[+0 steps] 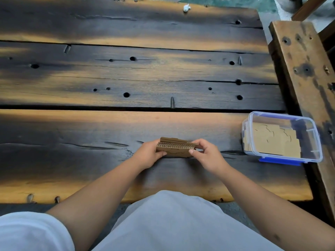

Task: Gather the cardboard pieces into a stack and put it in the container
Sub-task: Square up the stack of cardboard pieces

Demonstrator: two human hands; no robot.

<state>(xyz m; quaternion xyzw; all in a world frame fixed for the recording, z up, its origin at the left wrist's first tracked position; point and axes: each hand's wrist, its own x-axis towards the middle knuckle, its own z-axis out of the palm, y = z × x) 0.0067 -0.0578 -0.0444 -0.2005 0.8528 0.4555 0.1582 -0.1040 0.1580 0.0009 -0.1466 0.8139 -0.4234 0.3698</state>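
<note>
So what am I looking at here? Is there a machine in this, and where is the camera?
There is no machine, only a person's two bare hands. The one picture comes from a camera worn on the person's head, looking forward and down, so you see their arms and lap from above. The left hand and right hand hold a stack of cardboard pieces between them, one at each end, low over a dark wooden table. To the right, near the table's edge, stands a clear plastic container with a blue clip, its lid off; more cardboard already lies flat inside it. A small white scrap lies at the far edge.
</note>
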